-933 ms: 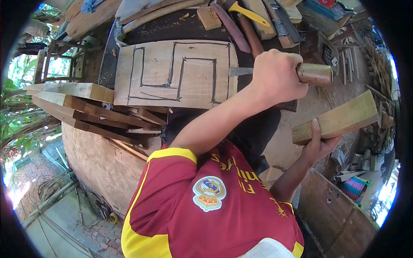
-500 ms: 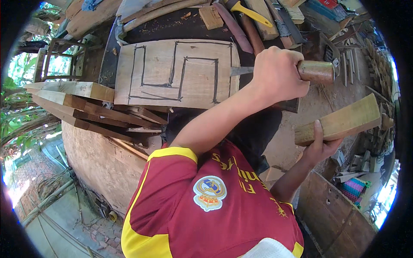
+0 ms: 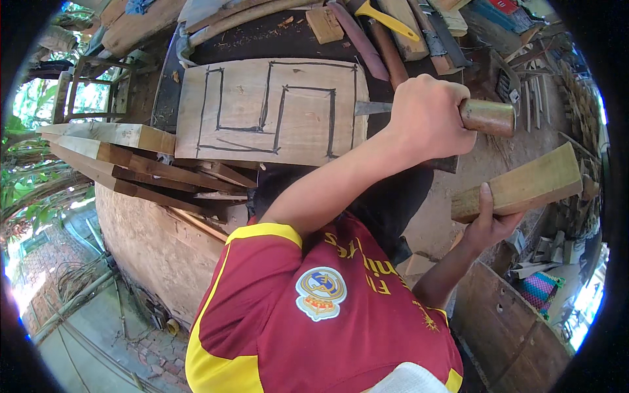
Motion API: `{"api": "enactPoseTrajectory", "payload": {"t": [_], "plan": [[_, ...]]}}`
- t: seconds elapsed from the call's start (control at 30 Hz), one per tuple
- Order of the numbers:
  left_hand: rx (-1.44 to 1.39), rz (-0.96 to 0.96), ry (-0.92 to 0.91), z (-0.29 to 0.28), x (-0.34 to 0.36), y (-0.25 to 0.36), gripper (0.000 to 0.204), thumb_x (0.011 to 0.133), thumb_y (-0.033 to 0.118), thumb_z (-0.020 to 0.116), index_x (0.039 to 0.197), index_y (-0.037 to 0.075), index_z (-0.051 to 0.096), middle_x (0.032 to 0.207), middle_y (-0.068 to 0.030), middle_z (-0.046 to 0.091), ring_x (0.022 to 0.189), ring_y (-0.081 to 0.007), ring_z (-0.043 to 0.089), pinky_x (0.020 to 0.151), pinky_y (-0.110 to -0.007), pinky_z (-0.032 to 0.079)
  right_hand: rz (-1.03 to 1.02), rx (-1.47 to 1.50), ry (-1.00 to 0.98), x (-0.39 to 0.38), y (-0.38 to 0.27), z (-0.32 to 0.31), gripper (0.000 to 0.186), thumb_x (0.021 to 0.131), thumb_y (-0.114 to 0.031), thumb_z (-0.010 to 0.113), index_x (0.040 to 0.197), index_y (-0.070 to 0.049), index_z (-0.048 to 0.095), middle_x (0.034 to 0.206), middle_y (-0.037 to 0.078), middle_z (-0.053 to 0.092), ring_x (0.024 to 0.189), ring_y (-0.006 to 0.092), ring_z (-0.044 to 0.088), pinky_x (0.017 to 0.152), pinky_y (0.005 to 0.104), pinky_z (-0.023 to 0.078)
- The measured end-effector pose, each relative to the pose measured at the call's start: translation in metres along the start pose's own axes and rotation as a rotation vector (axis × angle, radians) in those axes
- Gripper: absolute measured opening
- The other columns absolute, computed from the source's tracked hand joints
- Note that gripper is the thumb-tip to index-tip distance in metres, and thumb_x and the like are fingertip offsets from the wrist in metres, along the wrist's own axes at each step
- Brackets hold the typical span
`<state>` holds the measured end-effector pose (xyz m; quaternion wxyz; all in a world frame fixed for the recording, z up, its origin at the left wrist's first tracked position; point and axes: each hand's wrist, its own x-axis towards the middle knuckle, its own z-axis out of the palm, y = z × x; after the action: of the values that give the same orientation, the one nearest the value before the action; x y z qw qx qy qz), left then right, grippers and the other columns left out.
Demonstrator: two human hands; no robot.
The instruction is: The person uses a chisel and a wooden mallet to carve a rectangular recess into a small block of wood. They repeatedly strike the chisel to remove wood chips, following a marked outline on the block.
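Note:
My left hand (image 3: 429, 118) is closed round a chisel (image 3: 488, 118), its wooden handle jutting out to the right of my fist. The chisel's blade (image 3: 373, 108) points left, with its tip at the right end of a pale wooden board (image 3: 304, 131). Thick black lines form an angular, stepped outline on that board. Lower right, my right hand (image 3: 491, 226) grips a thick block of wood (image 3: 524, 183) from beneath, thumb up its near side. The block is tilted and held in the air, apart from board and chisel.
Sawn timber pieces (image 3: 124, 154) are stacked left of the board. Behind it on the dark bench (image 3: 246, 42) lie a small wood block (image 3: 325, 25), a yellow-handled tool (image 3: 388, 21) and several other tools. A brown wooden panel (image 3: 517, 327) stands at lower right.
The view has shifted very slightly. Both hands keep their grips, and the chisel tip stays at the board's right end.

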<state>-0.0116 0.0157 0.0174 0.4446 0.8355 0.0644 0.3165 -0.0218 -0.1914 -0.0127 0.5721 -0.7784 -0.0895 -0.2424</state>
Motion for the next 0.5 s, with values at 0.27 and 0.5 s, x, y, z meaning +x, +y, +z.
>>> {"api": "enactPoseTrajectory", "payload": {"t": [0.27,0.5], "plan": [[0.011,-0.002,-0.009,-0.0006,-0.0006,-0.0022,0.018,0.051,0.020,0.067,0.060,0.007,0.059,0.054,-0.0146,0.055,0.057,-0.0352,0.058,0.053,-0.040,0.048,0.019,0.030,0.000,-0.0001,0.0018,0.0005,0.059,0.069,0.003,0.073,0.120,0.003,0.044,0.112,0.012,0.053,0.099,0.0195,0.053,0.087,0.0327,0.044],[-0.012,-0.015,-0.017,-0.0021,0.0001,-0.0012,0.018,0.052,0.020,0.067,0.060,0.006,0.060,0.054,-0.0146,0.054,0.056,-0.0350,0.058,0.053,-0.039,0.048,0.003,0.012,-0.017,0.0015,0.0008,0.0014,0.059,0.069,0.004,0.073,0.120,0.003,0.044,0.112,0.012,0.053,0.099,0.0194,0.053,0.087,0.0328,0.044]]}}
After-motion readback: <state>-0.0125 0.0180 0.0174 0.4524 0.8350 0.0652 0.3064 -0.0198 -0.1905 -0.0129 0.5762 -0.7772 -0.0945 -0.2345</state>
